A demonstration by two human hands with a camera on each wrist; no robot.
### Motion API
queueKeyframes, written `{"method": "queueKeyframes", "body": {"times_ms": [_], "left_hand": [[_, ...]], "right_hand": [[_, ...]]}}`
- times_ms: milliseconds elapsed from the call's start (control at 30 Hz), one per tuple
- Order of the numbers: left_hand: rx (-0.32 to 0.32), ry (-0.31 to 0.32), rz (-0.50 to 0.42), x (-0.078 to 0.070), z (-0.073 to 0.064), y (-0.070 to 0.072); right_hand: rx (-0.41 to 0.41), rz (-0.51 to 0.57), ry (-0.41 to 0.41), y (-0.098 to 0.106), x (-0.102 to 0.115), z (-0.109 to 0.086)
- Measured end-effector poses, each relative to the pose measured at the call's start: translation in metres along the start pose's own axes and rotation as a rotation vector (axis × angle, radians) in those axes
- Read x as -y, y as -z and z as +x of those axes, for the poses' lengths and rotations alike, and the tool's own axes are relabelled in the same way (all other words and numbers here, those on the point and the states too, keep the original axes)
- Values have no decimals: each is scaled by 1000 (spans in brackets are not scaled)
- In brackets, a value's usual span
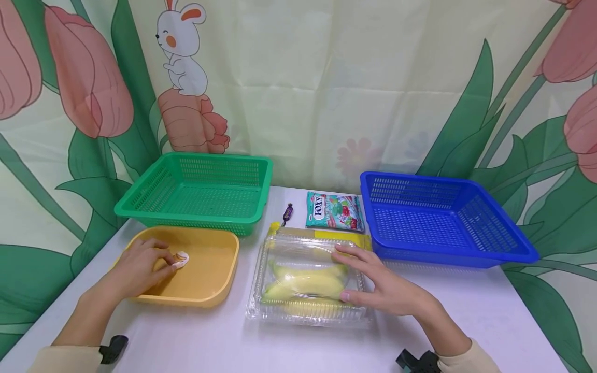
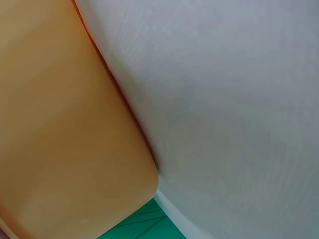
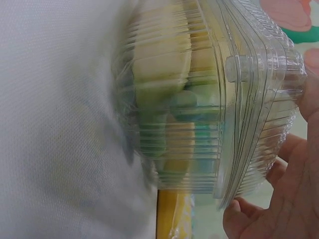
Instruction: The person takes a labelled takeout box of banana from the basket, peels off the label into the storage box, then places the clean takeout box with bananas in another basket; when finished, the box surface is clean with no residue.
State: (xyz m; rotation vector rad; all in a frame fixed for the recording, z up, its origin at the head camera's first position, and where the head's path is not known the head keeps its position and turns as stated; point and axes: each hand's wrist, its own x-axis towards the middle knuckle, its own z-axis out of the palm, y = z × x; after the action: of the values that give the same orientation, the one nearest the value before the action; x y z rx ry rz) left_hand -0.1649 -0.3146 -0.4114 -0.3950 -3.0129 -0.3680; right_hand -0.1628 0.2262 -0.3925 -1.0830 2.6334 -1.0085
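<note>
In the head view, my left hand reaches into a yellow basin. Its thumb and index finger pinch a small white-and-orange piece, whose kind is too small to make out. My right hand lies over the right side of a clear plastic clamshell box, fingers spread and fingertips on the lid. Inside the closed box are yellow-green bananas. The right wrist view shows the fingers along the ridged lid edge. From the left wrist, only the basin's outside and the white tabletop appear.
Behind the basin stands a green basket; a blue basket is at the right. Between them lie a dark wrapped candy and a FOX'S candy bag. A yellow package sits just behind the box. A printed curtain hangs behind.
</note>
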Motion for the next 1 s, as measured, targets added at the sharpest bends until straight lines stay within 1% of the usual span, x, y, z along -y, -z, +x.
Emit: {"method": "queueKeyframes", "body": {"times_ms": [133,200,333,600,800,1000], "left_hand": [[40,-2,-23,-1,0,0],[65,6,-31,0,-1,1],[92,20,-46,0,-1,1],[128,26,-92,2,1,2],[145,27,-80,2,3,5],[155,23,-64,2,7,4]], "right_hand": [[0,0,-3,0,0,0],[0,0,-3,-1,0,0],[0,-2,1,0,0,0],[3,-7,5,1,0,2],[0,0,0,0,-2,1],[3,6,7,0,-2,1]]}}
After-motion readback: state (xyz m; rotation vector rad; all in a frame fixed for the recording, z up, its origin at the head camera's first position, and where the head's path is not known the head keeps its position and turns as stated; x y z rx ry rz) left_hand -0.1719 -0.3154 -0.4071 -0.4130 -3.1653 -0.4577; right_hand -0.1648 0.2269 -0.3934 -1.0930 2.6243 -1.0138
